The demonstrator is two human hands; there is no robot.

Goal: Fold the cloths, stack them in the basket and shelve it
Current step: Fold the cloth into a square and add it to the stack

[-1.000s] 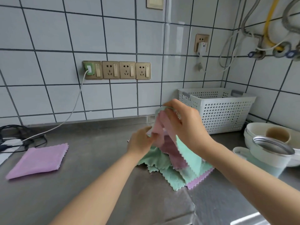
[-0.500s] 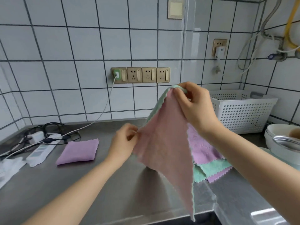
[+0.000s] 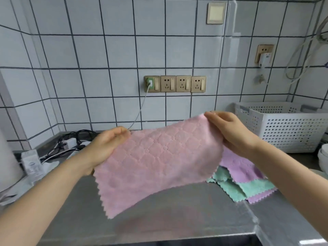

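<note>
A pink quilted cloth (image 3: 159,162) with zigzag edges hangs spread out above the steel counter. My left hand (image 3: 108,146) pinches its upper left corner and my right hand (image 3: 229,132) pinches its upper right corner. Behind and below it on the right lies a loose pile of purple and green cloths (image 3: 245,181). The white perforated basket (image 3: 287,126) stands against the wall at the far right. The folded purple cloth from the earlier frames is hidden behind the pink one.
A power strip with black and white cables (image 3: 71,144) lies at the back left, beside a white packet (image 3: 32,164). White bowls (image 3: 323,157) sit at the right edge. Wall sockets (image 3: 175,83) are above the counter, whose front edge runs along the bottom.
The pink cloth was lifted off the pile and pulled open between both hands; it now hangs flat and wide. The view swung left and upward.
</note>
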